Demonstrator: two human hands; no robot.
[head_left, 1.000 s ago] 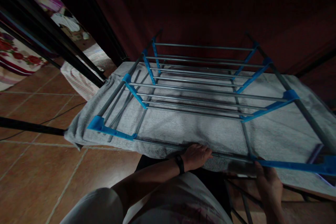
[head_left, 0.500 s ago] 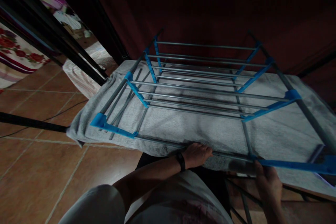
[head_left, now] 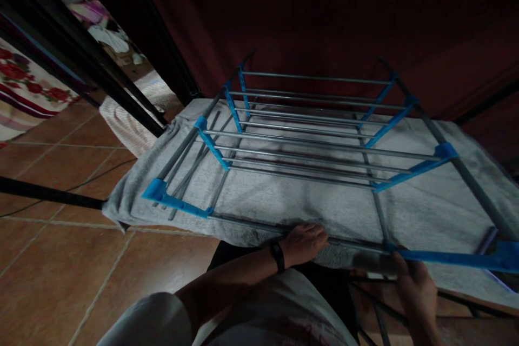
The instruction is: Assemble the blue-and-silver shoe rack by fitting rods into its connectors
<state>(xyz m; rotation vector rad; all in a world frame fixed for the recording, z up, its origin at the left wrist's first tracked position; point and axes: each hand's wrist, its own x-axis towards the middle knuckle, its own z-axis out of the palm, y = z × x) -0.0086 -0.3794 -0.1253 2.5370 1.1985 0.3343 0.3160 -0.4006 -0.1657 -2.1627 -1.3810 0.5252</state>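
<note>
A rack [head_left: 324, 141] of grey metal tubes and blue plastic brackets lies across a surface covered by a grey cloth [head_left: 279, 203]. My left hand [head_left: 306, 243], with a dark band at the wrist, is closed around the rack's nearest metal rod [head_left: 247, 221]. At that rod's right end, my right hand [head_left: 417, 278] grips the inner end of a blue bracket [head_left: 454, 258]; part of its grip is hidden. The matching left bracket [head_left: 178, 203] joins the rod's other end and a thick side tube.
Several loose grey tubes [head_left: 194, 165] lie on the cloth under the rack's left side. A dark flat object with a purplish edge [head_left: 488, 240] rests at the right. Black metal bars [head_left: 52, 193] stand at the left above a tiled floor [head_left: 101, 270]. A dark red curtain-like backdrop [head_left: 324, 16] hangs behind.
The view has shifted slightly, so the rack sits a little lower in the picture. Both hands keep their places on the rod and the bracket.
</note>
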